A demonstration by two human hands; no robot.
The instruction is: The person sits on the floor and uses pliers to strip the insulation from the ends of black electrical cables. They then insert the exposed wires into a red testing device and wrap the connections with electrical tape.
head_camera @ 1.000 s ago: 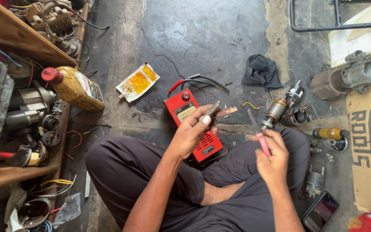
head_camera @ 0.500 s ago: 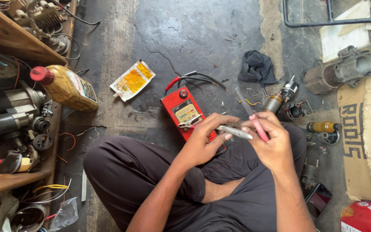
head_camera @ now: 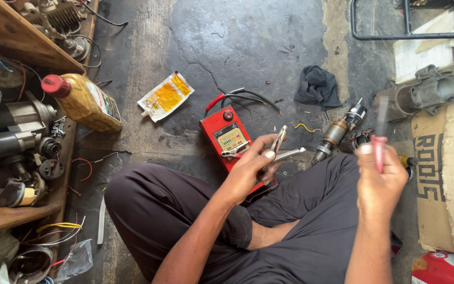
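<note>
Gripping a pair of metal pliers (head_camera: 282,150) in your left hand (head_camera: 250,168), you hold them just above the red tester box (head_camera: 227,138) on the floor in front of your crossed legs. Your right hand (head_camera: 379,181) is closed around a pink-handled tool (head_camera: 379,144), raised upright and blurred. Beyond it lies a motor armature (head_camera: 337,131), then a dark rag (head_camera: 317,87). Well off to your left sit a yellow oil bottle (head_camera: 88,102) and a yellow packet (head_camera: 165,96).
</note>
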